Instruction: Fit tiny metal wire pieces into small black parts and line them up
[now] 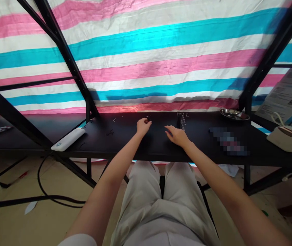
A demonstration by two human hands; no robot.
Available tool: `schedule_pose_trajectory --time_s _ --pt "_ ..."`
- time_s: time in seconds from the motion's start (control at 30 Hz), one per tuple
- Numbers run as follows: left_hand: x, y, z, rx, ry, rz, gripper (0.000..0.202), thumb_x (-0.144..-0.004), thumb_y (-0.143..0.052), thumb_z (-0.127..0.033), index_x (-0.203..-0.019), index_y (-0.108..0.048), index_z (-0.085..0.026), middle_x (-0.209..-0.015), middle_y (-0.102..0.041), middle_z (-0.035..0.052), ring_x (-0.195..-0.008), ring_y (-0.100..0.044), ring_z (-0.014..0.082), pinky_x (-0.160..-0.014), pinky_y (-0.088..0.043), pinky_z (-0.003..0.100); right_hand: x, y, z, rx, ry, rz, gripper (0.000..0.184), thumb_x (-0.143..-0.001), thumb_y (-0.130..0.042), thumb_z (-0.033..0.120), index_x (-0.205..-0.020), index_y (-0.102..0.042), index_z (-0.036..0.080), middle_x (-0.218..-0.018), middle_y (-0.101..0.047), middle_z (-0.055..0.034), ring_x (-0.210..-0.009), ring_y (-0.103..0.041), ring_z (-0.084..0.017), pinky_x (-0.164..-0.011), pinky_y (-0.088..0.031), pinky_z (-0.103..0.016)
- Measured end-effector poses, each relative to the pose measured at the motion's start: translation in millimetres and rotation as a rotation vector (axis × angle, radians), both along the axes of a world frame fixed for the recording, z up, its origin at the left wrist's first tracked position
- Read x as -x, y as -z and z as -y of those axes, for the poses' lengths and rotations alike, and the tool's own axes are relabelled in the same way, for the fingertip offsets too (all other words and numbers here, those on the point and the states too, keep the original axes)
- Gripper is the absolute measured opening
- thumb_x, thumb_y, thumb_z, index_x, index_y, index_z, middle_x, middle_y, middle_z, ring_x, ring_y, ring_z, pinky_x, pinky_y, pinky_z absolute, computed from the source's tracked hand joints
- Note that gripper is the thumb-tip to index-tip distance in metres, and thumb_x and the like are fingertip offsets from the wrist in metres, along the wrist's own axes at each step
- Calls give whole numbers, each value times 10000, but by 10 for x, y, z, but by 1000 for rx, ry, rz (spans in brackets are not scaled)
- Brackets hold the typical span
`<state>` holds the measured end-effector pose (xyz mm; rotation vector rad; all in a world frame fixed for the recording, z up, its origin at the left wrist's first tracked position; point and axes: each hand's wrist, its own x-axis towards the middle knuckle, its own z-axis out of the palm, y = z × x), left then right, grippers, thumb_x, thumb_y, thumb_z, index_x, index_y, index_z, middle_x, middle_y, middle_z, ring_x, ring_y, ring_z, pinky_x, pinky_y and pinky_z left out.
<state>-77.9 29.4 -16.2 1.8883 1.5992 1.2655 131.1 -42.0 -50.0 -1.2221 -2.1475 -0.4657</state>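
A small dark piece (148,118) is at the fingertips of the left hand (143,127), above the far half of the long black tabletop (158,150). Nearest are the pale, loose trousers (146,194) of the seated person, below the table's front edge. On the left, a white oblong device with rounded ends (68,139) lies by the black metal frame. The right hand (178,136) is low over the tabletop, thumb and fingers apart, with nothing visible between them; the left thumb and fingers are close together, but I cannot tell whether they clamp the piece. Just beyond the right hand stands a row of small, shiny, rounded pieces (183,121). A shallow silver metal dish (234,115) sits farther right, before a pink, blue and white striped sheet (161,37).
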Motion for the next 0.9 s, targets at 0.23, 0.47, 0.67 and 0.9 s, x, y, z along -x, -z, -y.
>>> schedule_pose_trajectory --time_s 0.23,0.47,0.67,0.9 --pt "686 -14 -232 210 -334 -308 160 -723 -584 -263 -803 -685 -169 -891 -686 97 -904 -623 245 -745 -445 290 4 -22 54 -57 13 -26 299 -910 -328 239 -1066 -570 157 -900 -644 -68 -669 -592 -133 -567 -394 -234" --pt "699 48 -200 309 -400 -293 214 -726 -639 -328 -894 -674 -200 -1023 -677 83 -1038 -587 247 -884 -398 341 -1 -34 93 -15 20 -71 294 -911 -325 232 -1045 -577 166 -905 -638 -65 -709 -592 -132 -607 -398 -227" --pt "675 45 -192 335 -439 -300 203 -690 -668 -342 -841 -671 -206 -1009 -674 95 -1055 -567 275 -911 -353 390 -9 -98 152 86 56 -138 310 -906 -308 251 -1037 -578 173 -920 -631 -75 -722 -581 -141 -672 -419 -243" --pt "637 11 -100 355 -474 -309 296 -660 -696 -380 -885 -638 -197 -1091 -609 121 -1140 -475 311 -936 -335 427 -63 -102 194 32 76 -311 257 -869 -368 312 -984 -552 176 -844 -603 -57 -696 -558 -136 -700 -430 -244"
